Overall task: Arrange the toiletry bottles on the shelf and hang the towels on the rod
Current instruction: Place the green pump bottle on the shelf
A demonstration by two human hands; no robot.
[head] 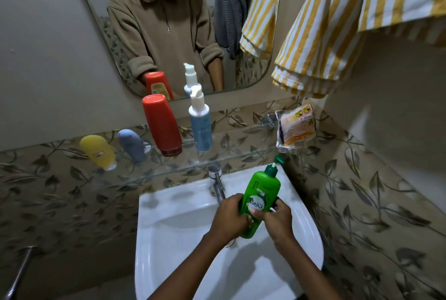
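Both hands wrap around a green pump bottle (260, 199) above the white sink (169, 227), the left hand (229, 217) gripping its left side and the right hand (277, 218) clasping its right, thumb across the label. On the glass shelf (183, 167) stand a yellow bottle (97, 152), a grey-blue bottle (131, 144), a red bottle (161, 124) and a white-and-blue pump bottle (200, 123). A yellow-striped towel (337, 22) hangs at upper right.

Four bottles (162, 125) in row on shelf (169, 167) behind sink (173, 215), towel (321, 34) hanging upper right
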